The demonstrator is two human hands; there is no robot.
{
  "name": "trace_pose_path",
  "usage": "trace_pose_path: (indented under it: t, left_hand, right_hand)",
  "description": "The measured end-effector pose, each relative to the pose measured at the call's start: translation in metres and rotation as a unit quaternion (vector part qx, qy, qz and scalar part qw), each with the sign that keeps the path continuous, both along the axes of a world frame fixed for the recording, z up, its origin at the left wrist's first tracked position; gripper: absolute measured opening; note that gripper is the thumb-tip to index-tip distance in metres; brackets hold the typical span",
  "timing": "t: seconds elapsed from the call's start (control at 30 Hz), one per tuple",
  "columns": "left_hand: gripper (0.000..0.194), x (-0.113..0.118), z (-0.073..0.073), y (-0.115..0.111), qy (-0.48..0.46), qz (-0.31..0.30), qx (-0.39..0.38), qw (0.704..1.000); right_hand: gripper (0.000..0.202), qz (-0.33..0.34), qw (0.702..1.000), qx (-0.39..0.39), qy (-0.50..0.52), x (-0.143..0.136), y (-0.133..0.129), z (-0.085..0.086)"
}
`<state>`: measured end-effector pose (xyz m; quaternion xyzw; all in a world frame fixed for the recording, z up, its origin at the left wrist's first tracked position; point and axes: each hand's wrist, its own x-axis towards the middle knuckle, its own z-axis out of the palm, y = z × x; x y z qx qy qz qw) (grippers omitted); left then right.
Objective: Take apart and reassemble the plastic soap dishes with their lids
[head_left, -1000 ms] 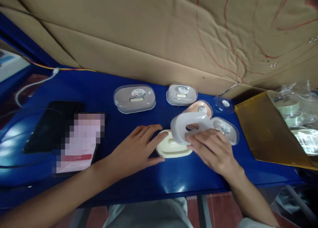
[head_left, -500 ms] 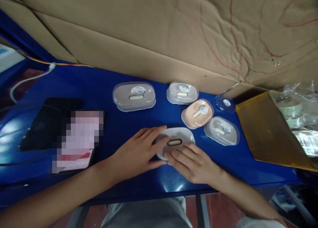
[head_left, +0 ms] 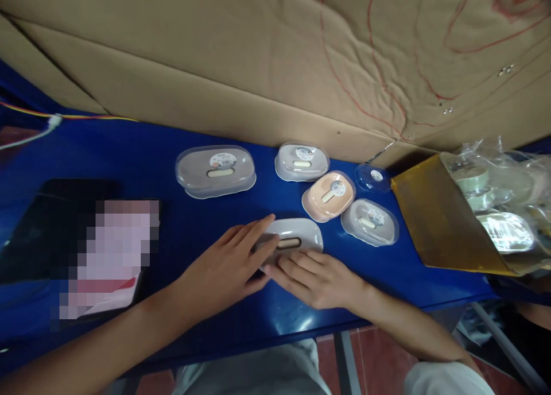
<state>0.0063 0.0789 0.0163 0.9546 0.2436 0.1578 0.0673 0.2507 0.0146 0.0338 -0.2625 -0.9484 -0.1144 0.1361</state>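
Note:
An oval grey plastic dish (head_left: 307, 230) with a cream bar in its middle slot lies on the blue table, with no clear lid over it. My left hand (head_left: 230, 259) grips its left end, fingers across the rim and thumb at the near side. Bent over the near edge, the fingers of my right hand (head_left: 316, 277) press on the same dish. The fingertips of both hands nearly meet at its near left. Just behind stand a peach dish (head_left: 329, 195) and a grey dish (head_left: 370, 221), both under clear lids with round stickers.
Two more lidded grey dishes (head_left: 302, 162) stand along the cardboard wall (head_left: 215, 85). A loose clear lid (head_left: 365, 178) lies near an open carton (head_left: 447, 228) of plastic-wrapped dishes at the right. On the left, a phone (head_left: 116, 257) overlaps a dark flat object (head_left: 47, 228).
The view has swung to the right, so the table things appear further left. My right fingers have drawn back from beside the slot towards the dish's near edge. The left hand keeps its grip.

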Motion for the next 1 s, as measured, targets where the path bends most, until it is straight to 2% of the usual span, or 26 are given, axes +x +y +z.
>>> trace_pose_path:
  t: [0.07,0.13,0.17,0.23,0.27,0.37,0.43,0.53,0.63,0.7,0.8,0.9,1.0]
  left_hand:
    - [0.051,0.000,0.001,0.000,0.000,0.002,0.004,1.000]
    - [0.052,0.000,0.001,0.000,0.000,0.006,0.000,1.000]
    - [0.052,0.000,0.002,0.000,0.001,0.007,-0.003,1.000]
    - [0.051,-0.001,0.002,0.000,0.004,0.010,-0.008,1.000]
    - [0.051,-0.001,0.002,0.001,0.006,0.010,-0.008,1.000]
    - [0.050,-0.002,0.001,0.003,0.012,0.010,-0.008,1.000]
    - [0.049,-0.004,0.000,0.005,0.009,0.007,-0.008,1.000]
    - [0.048,-0.005,-0.001,0.008,0.002,0.004,-0.019,1.000]
    - [0.050,-0.006,-0.001,0.008,0.002,0.014,-0.058,0.998]
    - [0.061,-0.006,-0.001,0.008,0.000,0.030,-0.090,0.995]
    - [0.078,-0.004,0.000,0.006,-0.015,0.050,-0.136,0.989]
    - [0.084,-0.002,0.002,0.003,-0.036,0.062,-0.175,0.982]
    - [0.093,0.000,0.003,0.001,-0.051,0.084,-0.208,0.973]
  right_hand:
    - [0.038,-0.015,0.998,-0.038,0.052,0.017,0.007,0.007]
    - [0.038,-0.096,0.984,-0.075,0.129,0.054,0.020,0.017]
    - [0.040,-0.179,0.966,-0.078,0.168,0.079,0.028,0.021]
    - [0.044,-0.347,0.910,-0.067,0.215,0.137,0.048,0.024]
    - [0.045,-0.396,0.890,-0.073,0.215,0.165,0.057,0.022]
    - [0.055,-0.452,0.861,-0.159,0.170,0.230,0.076,0.009]
    - [0.061,-0.464,0.855,-0.189,0.137,0.253,0.077,-0.001]
    - [0.076,-0.494,0.844,-0.180,0.101,0.266,0.071,-0.011]
    - [0.088,-0.487,0.837,-0.220,0.118,0.270,0.069,-0.016]
    - [0.090,-0.469,0.836,-0.240,0.155,0.270,0.070,-0.020]
    - [0.088,-0.477,0.821,-0.231,0.209,0.269,0.072,-0.021]
    - [0.087,-0.487,0.804,-0.229,0.252,0.262,0.065,-0.008]
    - [0.083,-0.442,0.812,-0.188,0.331,0.235,0.050,0.019]
